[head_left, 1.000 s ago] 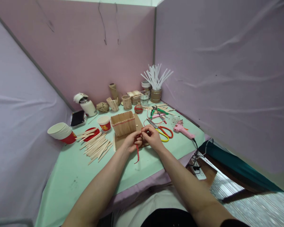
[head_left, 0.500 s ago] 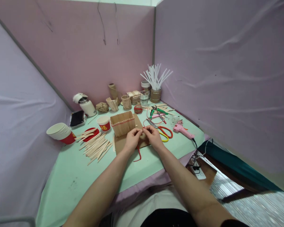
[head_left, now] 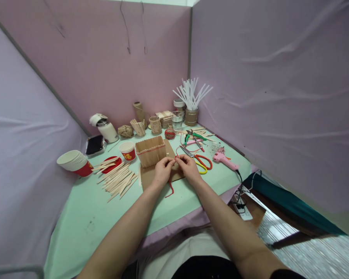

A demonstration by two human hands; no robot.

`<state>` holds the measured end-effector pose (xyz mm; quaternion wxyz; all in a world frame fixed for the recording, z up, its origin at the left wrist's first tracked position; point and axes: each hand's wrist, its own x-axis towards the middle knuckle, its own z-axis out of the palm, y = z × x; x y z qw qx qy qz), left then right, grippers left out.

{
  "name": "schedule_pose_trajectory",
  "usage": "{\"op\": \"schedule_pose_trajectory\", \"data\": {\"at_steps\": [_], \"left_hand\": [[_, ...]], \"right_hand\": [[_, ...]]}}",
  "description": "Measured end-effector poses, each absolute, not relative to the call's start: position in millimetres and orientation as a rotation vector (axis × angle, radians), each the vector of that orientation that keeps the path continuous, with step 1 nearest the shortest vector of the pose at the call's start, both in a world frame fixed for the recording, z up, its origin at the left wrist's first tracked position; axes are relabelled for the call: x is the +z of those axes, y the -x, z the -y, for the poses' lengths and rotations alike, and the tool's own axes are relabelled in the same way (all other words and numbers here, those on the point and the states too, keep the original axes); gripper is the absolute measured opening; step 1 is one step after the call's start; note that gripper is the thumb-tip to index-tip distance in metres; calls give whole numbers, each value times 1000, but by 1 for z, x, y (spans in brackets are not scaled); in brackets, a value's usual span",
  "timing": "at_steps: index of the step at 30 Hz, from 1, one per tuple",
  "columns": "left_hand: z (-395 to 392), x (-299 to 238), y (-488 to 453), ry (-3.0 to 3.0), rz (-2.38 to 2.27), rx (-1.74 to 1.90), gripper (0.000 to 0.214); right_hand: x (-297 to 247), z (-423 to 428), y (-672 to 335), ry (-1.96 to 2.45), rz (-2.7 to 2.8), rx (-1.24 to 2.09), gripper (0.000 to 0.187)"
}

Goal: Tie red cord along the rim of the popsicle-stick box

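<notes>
My left hand (head_left: 163,170) and my right hand (head_left: 188,166) meet fingertip to fingertip over a piece of brown cardboard (head_left: 148,180). Both are closed in a pinch on a red string (head_left: 171,190), whose loose end hangs below my left hand onto the green tabletop. A bit of red shows between the fingertips; its shape is too small to tell. Just behind my left hand stands a box made of wooden craft sticks (head_left: 150,153), with a red line around its upper part. Scissors with red and yellow handles (head_left: 203,162) lie beside my right hand.
Loose craft sticks (head_left: 119,180), a red lid (head_left: 116,166), a paper cup (head_left: 128,152) and stacked cups (head_left: 75,162) are at left. Green-handled pliers (head_left: 192,135) and a pink glue gun (head_left: 225,161) lie right. A red string ball (head_left: 170,134) and a jar of white sticks (head_left: 191,116) stand behind.
The hanging end of the red string has shifted very slightly. Both hands keep their pinch in nearly the same place.
</notes>
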<state>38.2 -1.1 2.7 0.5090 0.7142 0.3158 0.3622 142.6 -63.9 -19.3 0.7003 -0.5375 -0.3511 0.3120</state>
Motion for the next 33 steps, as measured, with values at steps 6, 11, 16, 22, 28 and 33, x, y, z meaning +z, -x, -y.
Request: {"op": "schedule_pose_trajectory", "data": {"at_steps": [6,11,16,22,28,33], "left_hand": [[7,7,-41,-1818,-810,826,18],[11,7,-42,-1834,-808,799,17],[4,4,-37,-1807,-836,855,19],[2,2,-36,-1812,-834,898,19],[6,3,-38,-1830,-809,885,19],[4,2,-37,-1783,-814,901,20]], "right_hand": [[-25,59,-149,1173,575,558,26],[-23,59,-153,1094,451,596,27],[-18,64,-150,1114,598,716,28],[-17,65,-144,1196,681,713,29],[-19,63,-145,1199,742,582,27],[-21,64,-145,1246,730,555,29]]}}
